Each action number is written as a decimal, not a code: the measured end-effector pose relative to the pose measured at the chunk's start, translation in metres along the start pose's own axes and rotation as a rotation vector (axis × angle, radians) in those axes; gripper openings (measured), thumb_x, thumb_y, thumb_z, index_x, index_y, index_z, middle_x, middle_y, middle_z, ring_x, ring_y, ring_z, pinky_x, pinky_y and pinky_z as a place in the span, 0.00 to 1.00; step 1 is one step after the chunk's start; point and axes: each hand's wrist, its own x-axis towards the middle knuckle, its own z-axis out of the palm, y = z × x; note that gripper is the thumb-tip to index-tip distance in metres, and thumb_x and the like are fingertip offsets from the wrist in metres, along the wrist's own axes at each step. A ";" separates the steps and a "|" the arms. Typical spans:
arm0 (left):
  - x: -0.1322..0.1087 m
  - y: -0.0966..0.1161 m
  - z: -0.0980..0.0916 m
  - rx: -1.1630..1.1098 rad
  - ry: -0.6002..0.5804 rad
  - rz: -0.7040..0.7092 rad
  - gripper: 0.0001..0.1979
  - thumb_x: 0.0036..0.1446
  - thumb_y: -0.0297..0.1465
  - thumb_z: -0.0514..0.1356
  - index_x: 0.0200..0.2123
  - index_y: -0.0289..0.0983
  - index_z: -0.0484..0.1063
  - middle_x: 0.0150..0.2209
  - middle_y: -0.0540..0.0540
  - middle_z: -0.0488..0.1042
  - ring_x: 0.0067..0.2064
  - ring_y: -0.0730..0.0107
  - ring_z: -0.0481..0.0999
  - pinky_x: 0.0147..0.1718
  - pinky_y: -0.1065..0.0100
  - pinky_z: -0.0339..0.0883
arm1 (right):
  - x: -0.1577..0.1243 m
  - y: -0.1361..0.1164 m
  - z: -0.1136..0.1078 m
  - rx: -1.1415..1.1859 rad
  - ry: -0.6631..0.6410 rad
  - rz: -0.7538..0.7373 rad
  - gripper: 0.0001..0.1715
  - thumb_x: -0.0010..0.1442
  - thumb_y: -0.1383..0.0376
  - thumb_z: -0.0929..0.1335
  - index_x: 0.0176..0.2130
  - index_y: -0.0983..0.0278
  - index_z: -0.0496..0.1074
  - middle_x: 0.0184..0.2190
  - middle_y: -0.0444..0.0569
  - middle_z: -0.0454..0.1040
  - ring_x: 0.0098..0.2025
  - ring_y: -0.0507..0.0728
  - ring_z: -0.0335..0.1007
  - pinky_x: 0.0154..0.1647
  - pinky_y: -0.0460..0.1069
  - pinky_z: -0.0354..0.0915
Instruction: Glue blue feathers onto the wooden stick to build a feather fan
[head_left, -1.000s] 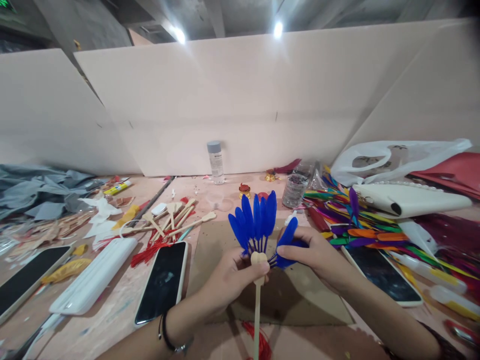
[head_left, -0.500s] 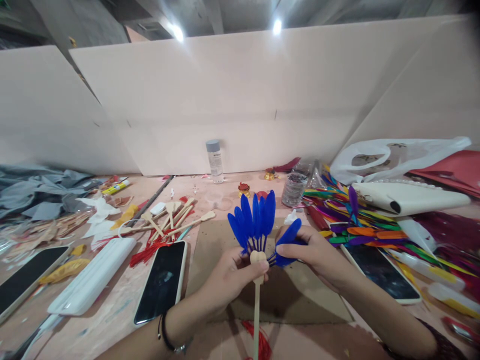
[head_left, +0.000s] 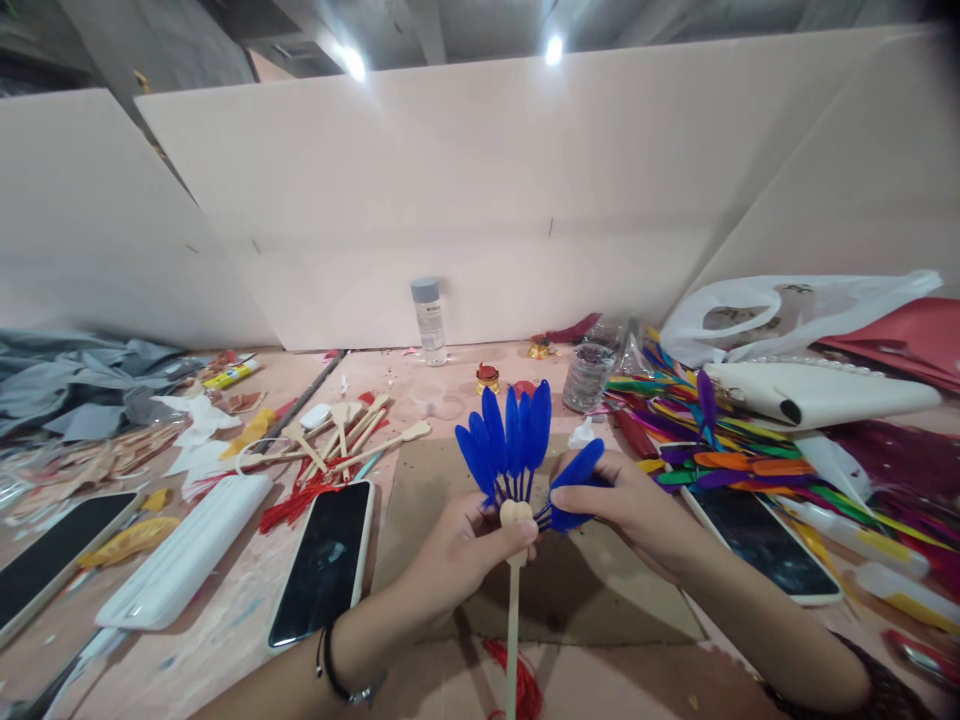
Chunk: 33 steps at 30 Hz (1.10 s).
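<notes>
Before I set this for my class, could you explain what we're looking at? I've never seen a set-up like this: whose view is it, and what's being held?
There is no machine here, just a person's two bare hands. Every picture comes from one camera worn on the head, looking forward and down.

The left hand holds a wooden stick near its broad top, where blue feathers fan out. The right hand pinches more blue feathers at the side.

Below the hands, a piece of cardboard lies on the table. To the left are a phone, red tassels and more wooden sticks; to the right, a pile of colourful feathers. Farther back stands a clear bottle with a grey cap.
</notes>
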 end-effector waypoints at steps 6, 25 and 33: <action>-0.001 -0.002 -0.001 -0.004 0.022 -0.012 0.14 0.54 0.41 0.73 0.30 0.36 0.81 0.28 0.48 0.78 0.31 0.68 0.74 0.36 0.68 0.67 | 0.002 0.008 -0.005 -0.014 -0.008 -0.017 0.13 0.45 0.59 0.80 0.23 0.63 0.78 0.22 0.43 0.76 0.26 0.54 0.70 0.32 0.50 0.66; -0.004 0.005 -0.002 -0.339 -0.045 -0.095 0.18 0.43 0.41 0.80 0.29 0.35 0.82 0.26 0.47 0.79 0.28 0.71 0.74 0.31 0.71 0.66 | -0.006 -0.031 -0.025 0.178 0.227 -0.149 0.22 0.53 0.44 0.77 0.27 0.59 0.79 0.27 0.48 0.73 0.30 0.57 0.68 0.30 0.51 0.65; -0.015 0.004 -0.009 -0.347 -0.241 -0.151 0.23 0.38 0.47 0.81 0.29 0.39 0.80 0.26 0.48 0.77 0.28 0.68 0.76 0.34 0.66 0.69 | -0.008 -0.029 -0.016 0.110 0.091 -0.193 0.26 0.60 0.42 0.71 0.26 0.60 0.77 0.29 0.50 0.72 0.33 0.59 0.66 0.34 0.52 0.65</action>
